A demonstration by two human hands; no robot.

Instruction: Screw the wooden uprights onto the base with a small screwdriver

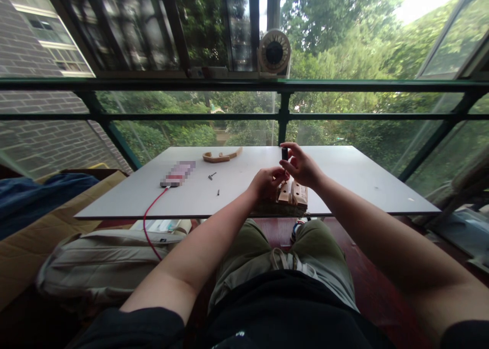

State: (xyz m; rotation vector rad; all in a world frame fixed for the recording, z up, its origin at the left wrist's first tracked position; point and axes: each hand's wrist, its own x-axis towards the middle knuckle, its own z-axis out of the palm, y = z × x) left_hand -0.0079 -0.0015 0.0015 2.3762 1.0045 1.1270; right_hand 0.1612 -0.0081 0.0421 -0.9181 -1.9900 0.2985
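Note:
At the table's near edge lies a wooden block assembly (pixel 293 192) with dark round holes in its pale top pieces. My right hand (pixel 303 166) grips the black handle of what looks like a screwdriver (pixel 284 153), held upright over the block's far left end. Its fingers and thumb are closed round the handle. Close below, my left hand (pixel 268 182) has its fingers pinched together at the block, near the tool's lower end. Whatever sits between those fingertips is hidden. The tool's tip is hidden too.
Small screws (pixel 211 176) lie left on the white table (pixel 244 206), with a curved wooden piece (pixel 222 158) behind them. A blurred-out device (pixel 178 175) trails a red cable (pixel 145 216) over the edge. A round fan (pixel 274 52) stands beyond the railing (pixel 244 117). A bag (pixel 103 262) sits lower left.

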